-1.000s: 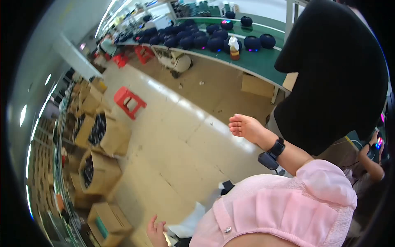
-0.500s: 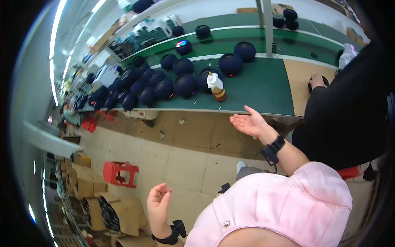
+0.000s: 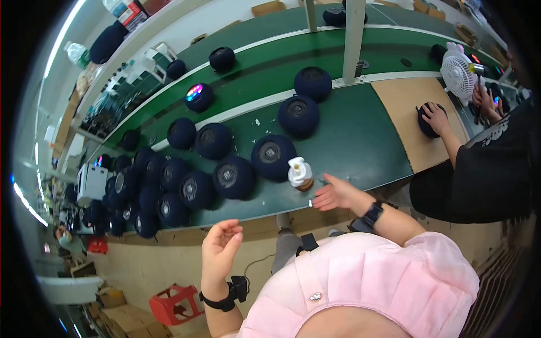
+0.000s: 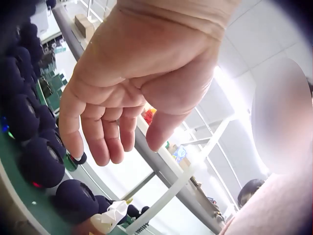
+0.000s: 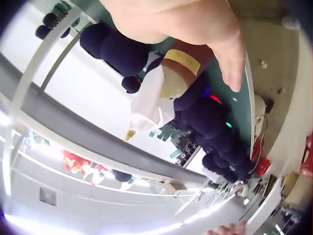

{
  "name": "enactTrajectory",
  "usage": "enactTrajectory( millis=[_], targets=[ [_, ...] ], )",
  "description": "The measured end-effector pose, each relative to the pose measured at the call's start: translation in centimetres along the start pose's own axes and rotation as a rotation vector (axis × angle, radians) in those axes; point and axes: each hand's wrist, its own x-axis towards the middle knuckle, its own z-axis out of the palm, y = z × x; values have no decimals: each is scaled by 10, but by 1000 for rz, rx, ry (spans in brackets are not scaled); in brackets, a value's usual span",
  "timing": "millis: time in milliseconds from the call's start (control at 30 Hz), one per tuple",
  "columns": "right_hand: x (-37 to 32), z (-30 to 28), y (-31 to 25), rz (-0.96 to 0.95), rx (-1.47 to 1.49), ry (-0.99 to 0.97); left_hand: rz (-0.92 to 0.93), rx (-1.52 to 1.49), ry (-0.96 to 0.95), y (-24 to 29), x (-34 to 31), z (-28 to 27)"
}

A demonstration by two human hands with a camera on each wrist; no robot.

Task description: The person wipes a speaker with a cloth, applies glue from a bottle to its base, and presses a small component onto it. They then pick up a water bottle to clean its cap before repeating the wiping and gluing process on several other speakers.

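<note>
- Right hand (image 3: 332,196): fingers extended, holding nothing, just beside the small brown spray bottle with white trigger head (image 3: 300,174).
- Left hand (image 3: 221,245): raised, fingers loosely curled, empty.
- Bottle stands upright on the green desk (image 3: 360,135), near its front edge, next to dark blue round speakers (image 3: 273,156).

The right hand (image 3: 333,195) reaches forward with fingers spread, while the left hand (image 3: 221,247) hangs raised, loosely curled.

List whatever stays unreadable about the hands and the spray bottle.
- Head view: too small to tell whether the right hand touches the spray bottle.
- Right wrist view: top edge cuts off most fingers.
- Its label: blurred in the right wrist view, too small in the head view.
- Left wrist view: beneath the left hand, the bottom edge cuts off the bottle.
</note>
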Motion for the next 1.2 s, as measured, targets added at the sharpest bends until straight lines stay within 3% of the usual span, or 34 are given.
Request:
enactTrajectory(
  millis=[67,133,200,267,467,533,567,633,700,800,867,933,1000,1033,1100,1200],
  targets=[
    [-15,-3,-20,-314,-361,289,30,-7,-88,7,40,-21],
    [-25,-12,-53,-620,-274,409,27,-36,-168,-2,79,-41],
    [-23,-8,-89,-868,-6,534,-53,-99,-224,-2,116,-47],
    [-14,-7,-124,-891,154,507,-126,-146,-298,-3,150,-47],
    [32,-5,-197,-835,129,679,-27,-191,-408,12,249,-2],
    [40,-2,-225,-875,-165,838,-73,-139,-430,9,273,21],
    [45,-5,-238,-864,-159,840,-89,-70,-466,4,285,30],
    [57,-17,-265,-894,-311,747,-210,-25,-473,6,305,49],
    [74,-35,-290,-901,-276,712,-344,23,-504,-8,330,62],
    [95,-60,-329,-961,-337,638,-314,171,-527,-11,344,85],
    [101,-69,-350,-893,-520,496,-280,215,-538,-29,361,98],
    [105,-62,-355,-914,-517,495,-165,293,-607,-38,372,106],
    [99,-55,-357,-661,-396,292,-148,384,-602,-41,378,114],
    [108,-66,-357,-655,-346,210,-128,361,-611,-42,379,116],
    [105,-72,-347,-710,-323,179,-173,228,-654,-30,375,120],
    [91,-88,-321,-835,-291,209,-152,283,-699,-26,378,127]
  ],
)
